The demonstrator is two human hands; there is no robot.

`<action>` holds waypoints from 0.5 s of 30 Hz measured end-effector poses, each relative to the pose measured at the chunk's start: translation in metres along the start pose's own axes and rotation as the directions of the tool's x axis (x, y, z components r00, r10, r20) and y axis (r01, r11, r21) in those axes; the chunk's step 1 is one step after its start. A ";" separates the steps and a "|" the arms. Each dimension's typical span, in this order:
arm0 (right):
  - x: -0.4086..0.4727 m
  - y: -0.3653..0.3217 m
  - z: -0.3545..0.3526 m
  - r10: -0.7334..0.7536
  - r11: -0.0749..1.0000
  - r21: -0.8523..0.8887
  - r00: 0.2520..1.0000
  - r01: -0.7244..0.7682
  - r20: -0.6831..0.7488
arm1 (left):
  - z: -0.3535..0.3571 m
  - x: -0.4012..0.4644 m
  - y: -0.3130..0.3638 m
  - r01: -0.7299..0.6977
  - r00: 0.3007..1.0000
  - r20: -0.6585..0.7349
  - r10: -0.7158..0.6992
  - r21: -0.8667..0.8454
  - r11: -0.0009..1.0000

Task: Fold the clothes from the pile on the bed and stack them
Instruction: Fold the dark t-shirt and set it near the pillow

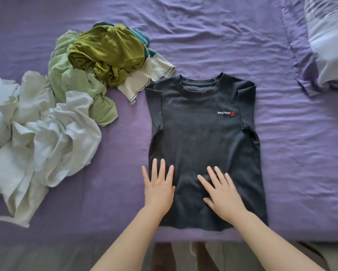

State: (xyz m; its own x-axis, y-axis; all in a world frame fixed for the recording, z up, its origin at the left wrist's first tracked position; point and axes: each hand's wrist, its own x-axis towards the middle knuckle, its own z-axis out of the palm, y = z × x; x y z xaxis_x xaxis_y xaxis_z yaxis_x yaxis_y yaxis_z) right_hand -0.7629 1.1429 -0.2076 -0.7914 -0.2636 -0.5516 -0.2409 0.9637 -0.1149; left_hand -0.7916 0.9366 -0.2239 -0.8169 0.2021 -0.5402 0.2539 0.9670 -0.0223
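Observation:
A dark grey T-shirt [199,137] lies flat, front up, on the purple bed sheet [301,153], with both short sleeves folded inward over its sides. My left hand [159,186] rests flat with straight fingers on the shirt's lower left edge, partly over the sheet. Flat on the shirt's lower middle lies my right hand [222,194], fingers spread. The pile of unfolded clothes [70,90] lies to the left: an olive green garment [107,53] on top, a light green one [74,83], and white pieces [46,137].
A pale pillow [330,42] sits at the top right corner. The bed's near edge runs along the bottom, with floor [46,257] below it. A cream piece with teal trim [144,79] reaches from the pile close to the shirt's left shoulder.

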 end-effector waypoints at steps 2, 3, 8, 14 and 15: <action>-0.015 0.004 0.014 -0.018 1.000 0.004 0.999 0.018 0.052 | 0.003 -0.017 0.014 -0.105 0.994 0.021 0.106 -0.037 0.994; -0.021 0.006 0.018 -0.032 0.999 0.008 0.998 0.032 0.055 | 0.004 -0.024 0.021 -0.155 0.987 0.022 0.157 -0.078 0.985; -0.047 0.016 0.019 -0.095 0.971 0.217 0.994 0.102 -0.045 | 0.013 -0.052 0.051 -0.318 0.948 -0.061 0.312 -0.189 0.929; -0.065 0.025 0.037 -0.186 0.970 0.167 0.982 0.178 0.036 | 0.027 -0.065 0.059 -0.374 0.927 -0.050 0.371 -0.093 0.923; -0.065 0.023 0.038 -0.175 0.976 0.138 0.984 0.168 0.037 | 0.026 -0.064 0.060 -0.369 0.929 -0.056 0.365 -0.069 0.927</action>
State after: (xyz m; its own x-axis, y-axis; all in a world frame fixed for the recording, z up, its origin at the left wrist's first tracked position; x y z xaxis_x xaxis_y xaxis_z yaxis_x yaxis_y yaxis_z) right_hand -0.6962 1.1838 -0.2057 -0.7156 -0.4260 -0.5535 -0.2908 0.9022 -0.3185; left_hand -0.7109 0.9773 -0.2126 -0.6956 0.5497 -0.4626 0.5009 0.8327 0.2362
